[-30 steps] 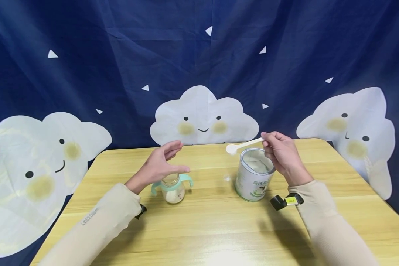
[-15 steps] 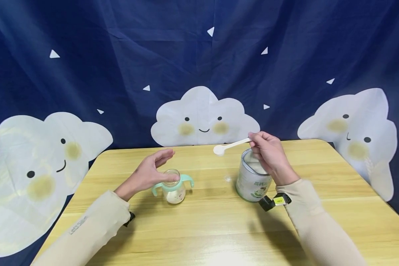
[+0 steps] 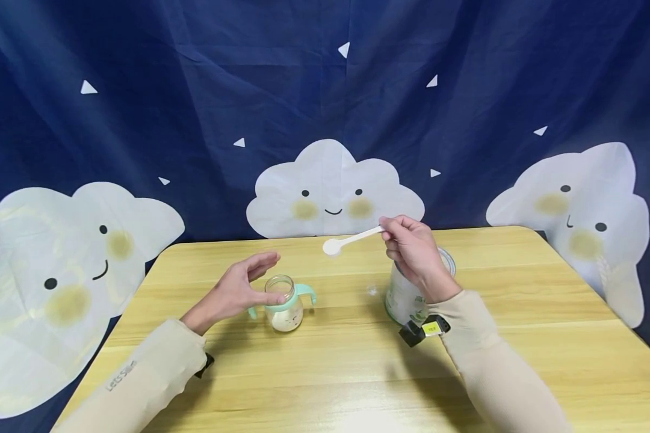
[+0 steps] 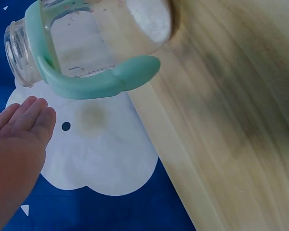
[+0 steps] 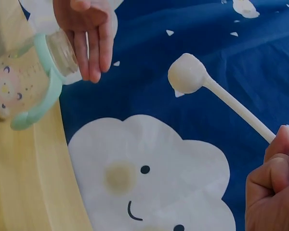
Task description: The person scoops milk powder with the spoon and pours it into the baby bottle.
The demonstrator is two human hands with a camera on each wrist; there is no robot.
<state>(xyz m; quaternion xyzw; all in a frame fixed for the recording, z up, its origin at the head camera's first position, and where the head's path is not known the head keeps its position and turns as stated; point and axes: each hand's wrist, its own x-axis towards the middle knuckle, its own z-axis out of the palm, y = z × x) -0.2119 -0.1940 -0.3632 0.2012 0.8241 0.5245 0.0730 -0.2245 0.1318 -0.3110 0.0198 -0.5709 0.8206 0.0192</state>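
My right hand (image 3: 411, 249) pinches the end of a white measuring scoop's handle, its bowl (image 3: 333, 246) held up between the milk powder can (image 3: 403, 294) and the baby bottle (image 3: 287, 319). In the right wrist view, white powder clings to the scoop (image 5: 188, 73). The clear bottle stands upright and uncapped, with mint-green handles (image 4: 96, 86) and white powder (image 4: 151, 19) at its bottom. Beside its neck is my left hand (image 3: 233, 294), fingers extended and thumb in front of the bottle in the head view. My right hand and forearm partly hide the can.
A small patch of spilled powder (image 3: 371, 290) lies on the wooden table (image 3: 325, 373) left of the can. Behind the table hangs a dark blue curtain (image 3: 281, 78) printed with smiling clouds. A black wrist camera (image 3: 414, 332) is strapped under the right forearm.
My right hand has carried the scoop leftward from over the can toward the bottle. My left hand has drawn slightly left and lower, baring the bottle's mouth.
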